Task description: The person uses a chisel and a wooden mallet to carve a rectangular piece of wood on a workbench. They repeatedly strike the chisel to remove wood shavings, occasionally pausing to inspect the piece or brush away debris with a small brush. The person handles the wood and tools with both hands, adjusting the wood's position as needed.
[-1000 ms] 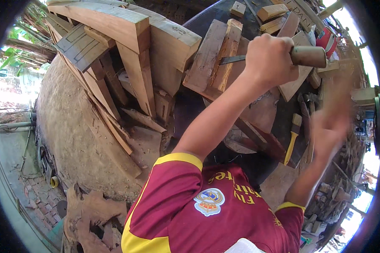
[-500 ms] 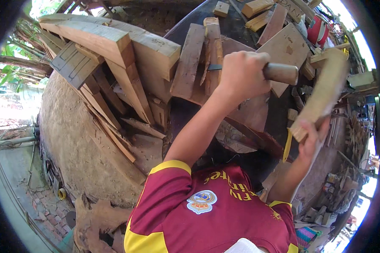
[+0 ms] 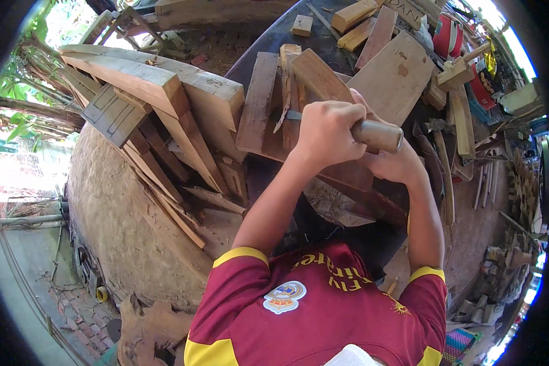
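Note:
My left hand (image 3: 330,127) is closed around a chisel, its round wooden handle (image 3: 381,135) sticking out to the right. On the other side of the fist, the metal blade meets the edge of a narrow piece of wood (image 3: 290,137), where a split sliver (image 3: 283,110) hangs away. Just beyond, my right hand (image 3: 396,160) grips a squared wooden block (image 3: 318,72), which slants up to the left past the left fist; part of its grip is hidden behind the left hand and handle. A darker board (image 3: 260,100) lies beside the narrow piece.
Thick sawn beams (image 3: 165,85) stand at the left. A broad flat board (image 3: 393,79) and several offcuts (image 3: 354,15) lie on the dark work surface. At the right rests a wooden mallet-like piece (image 3: 455,74); a small block (image 3: 302,25) sits at the far edge.
My right hand has swung the wooden block from the right over to the left, beside the chisel. A sliver now peels from the narrow piece at the blade. The view has shifted slightly.

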The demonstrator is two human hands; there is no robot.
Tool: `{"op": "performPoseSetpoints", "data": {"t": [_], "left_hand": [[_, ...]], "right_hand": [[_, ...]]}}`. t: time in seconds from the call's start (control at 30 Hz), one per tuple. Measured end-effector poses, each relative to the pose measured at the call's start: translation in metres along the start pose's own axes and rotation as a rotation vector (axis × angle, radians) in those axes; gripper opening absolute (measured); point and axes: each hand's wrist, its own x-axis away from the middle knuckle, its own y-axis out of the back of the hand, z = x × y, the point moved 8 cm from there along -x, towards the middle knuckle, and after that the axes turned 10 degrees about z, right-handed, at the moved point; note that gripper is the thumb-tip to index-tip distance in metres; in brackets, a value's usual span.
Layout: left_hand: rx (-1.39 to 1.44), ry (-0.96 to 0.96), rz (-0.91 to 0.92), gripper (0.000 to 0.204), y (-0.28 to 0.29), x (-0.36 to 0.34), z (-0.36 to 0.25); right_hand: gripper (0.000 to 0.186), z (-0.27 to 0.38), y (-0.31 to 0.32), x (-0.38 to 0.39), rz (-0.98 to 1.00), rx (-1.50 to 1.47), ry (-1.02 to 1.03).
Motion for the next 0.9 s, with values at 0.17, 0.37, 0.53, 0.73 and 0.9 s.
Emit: {"op": "performPoseSetpoints", "data": {"t": [0.17,0.37,0.53,0.73,0.9], "left_hand": [[0.199,-0.01,-0.133,0.023,0.025,0.006,0.0],[0.836,0.123,-0.868,0.023,0.115,0.041,0.041],[1.066,-0.019,-0.864,0.016,0.137,0.023,0.054],[0.987,0.051,-0.87,0.018,0.12,0.0,0.058],[0.913,0.149,-0.929,0.016,0.111,-0.001,0.067]], "right_hand": [[0.097,0.012,0.005,-0.002,0.047,0.185,-0.029],[0.097,0.007,0.007,0.0,0.004,0.358,-0.102],[0.097,0.008,0.005,0.001,0.018,0.275,-0.1],[0.097,0.001,0.003,0.0,0.007,0.292,-0.072],[0.097,0.001,0.004,0.002,-0.004,0.255,-0.037]]}}
